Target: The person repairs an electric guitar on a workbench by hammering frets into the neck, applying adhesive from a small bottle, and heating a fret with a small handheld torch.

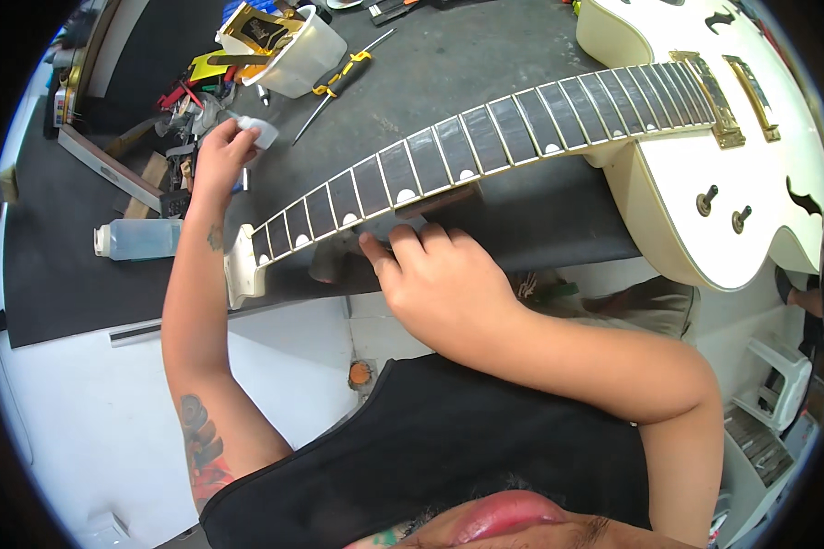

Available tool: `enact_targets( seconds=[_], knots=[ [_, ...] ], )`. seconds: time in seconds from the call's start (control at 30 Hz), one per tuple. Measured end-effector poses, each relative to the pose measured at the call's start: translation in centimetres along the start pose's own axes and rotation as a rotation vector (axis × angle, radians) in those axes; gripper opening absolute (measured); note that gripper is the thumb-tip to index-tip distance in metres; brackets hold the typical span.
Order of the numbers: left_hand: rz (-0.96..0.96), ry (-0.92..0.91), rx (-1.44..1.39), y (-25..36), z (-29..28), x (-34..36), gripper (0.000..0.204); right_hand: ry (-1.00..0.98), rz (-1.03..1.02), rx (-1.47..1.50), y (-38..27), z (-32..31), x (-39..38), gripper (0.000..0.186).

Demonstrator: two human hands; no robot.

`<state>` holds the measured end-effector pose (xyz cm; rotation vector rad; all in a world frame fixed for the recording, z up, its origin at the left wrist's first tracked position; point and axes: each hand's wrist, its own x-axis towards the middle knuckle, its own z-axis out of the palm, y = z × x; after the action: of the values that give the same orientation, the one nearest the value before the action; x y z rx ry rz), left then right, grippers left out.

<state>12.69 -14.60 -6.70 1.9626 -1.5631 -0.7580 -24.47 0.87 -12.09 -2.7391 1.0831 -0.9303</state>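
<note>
A white hollow-body electric guitar [668,201] lies across the workbench, its neck with a dark fretboard [504,135] pointing left toward the headstock end. At the upper left, my left hand [222,156] grips a small translucent white bottle [260,135] beyond the headstock. My right hand [435,288] is just below the middle of the fretboard, fingers curled over a dark area beside the neck; what they hold, if anything, is hidden. A dark block [450,199] sits under the neck.
The dark bench [82,302] bears a plastic tub [298,69] of items, a yellow-and-black screwdriver [343,73], jumbled tools and a bottle of clear liquid [142,238]. A wooden frame [110,169] lies at left, a white stool [769,384] stands lower right, and someone's foot shows at far right.
</note>
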Motion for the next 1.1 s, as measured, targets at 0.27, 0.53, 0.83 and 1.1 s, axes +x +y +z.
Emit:
enact_targets(
  seconds=[0.27,0.53,0.83,1.1],
  knots=[
    [0.331,0.032,-0.908,9.0,5.7,-12.8,0.034,0.031,0.028,0.258,4.8,-2.4,-3.0,0.033],
    [0.364,0.092,-0.797,11.5,9.8,-13.9,0.049,0.084,0.322,0.727,9.8,-4.2,-3.1,0.033],
    [0.434,-0.136,-0.814,12.0,9.5,-12.0,0.036,0.169,0.447,1.386,11.1,-2.7,-2.7,0.045],
    [0.533,-0.152,-0.622,12.5,10.1,-11.1,0.033,0.144,0.512,1.399,11.1,-3.3,-3.5,0.043]
  ],
)
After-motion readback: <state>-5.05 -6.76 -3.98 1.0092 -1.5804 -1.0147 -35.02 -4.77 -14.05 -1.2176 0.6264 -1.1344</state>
